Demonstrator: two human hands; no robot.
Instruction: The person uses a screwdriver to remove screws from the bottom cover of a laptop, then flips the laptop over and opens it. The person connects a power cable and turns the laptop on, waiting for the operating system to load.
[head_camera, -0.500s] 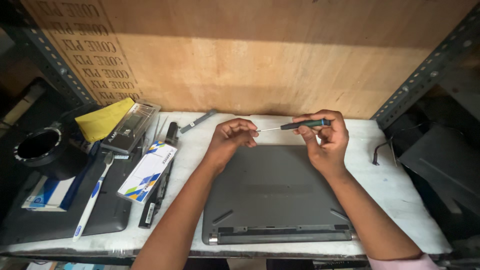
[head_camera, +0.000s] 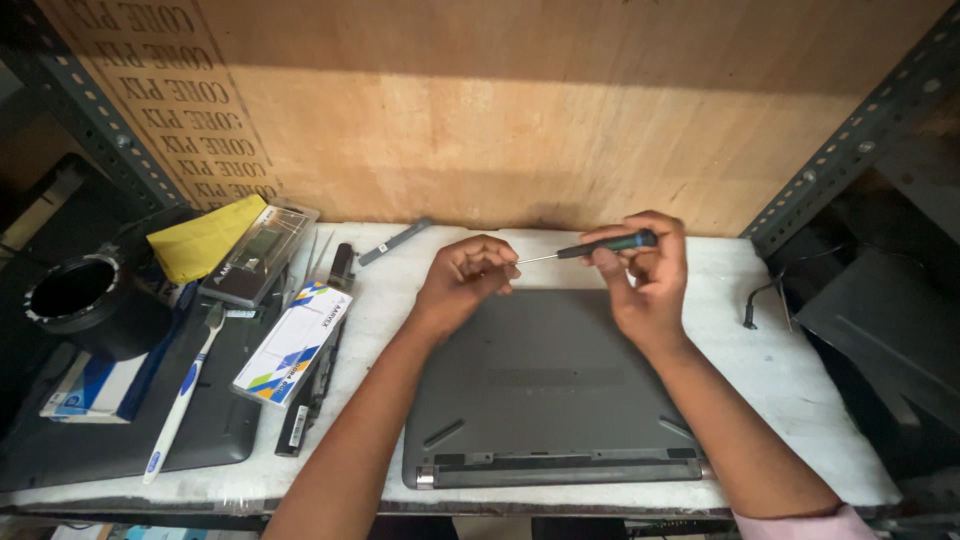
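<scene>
Your right hand (head_camera: 648, 278) is curled closed around the dark handle of a small screwdriver (head_camera: 590, 248), held level above the far edge of the laptop (head_camera: 545, 385). Its thin metal shaft points toward 9 o'clock and ends at your left hand (head_camera: 470, 275). That hand has its fingers pinched together at the screwdriver's tip; whether they hold anything small there, you cannot tell. The grey laptop lies underside up on the white table (head_camera: 800, 390), its hinge edge at 6 o'clock, nearest you. At 9 o'clock from the laptop sit a white box (head_camera: 293, 342) with coloured corners, a toothbrush (head_camera: 183, 390) with a blue and white handle, and a clear plastic case (head_camera: 258, 254). A yellow cloth (head_camera: 203, 238) lies at 10 o'clock, beside a black round container (head_camera: 85, 300).
</scene>
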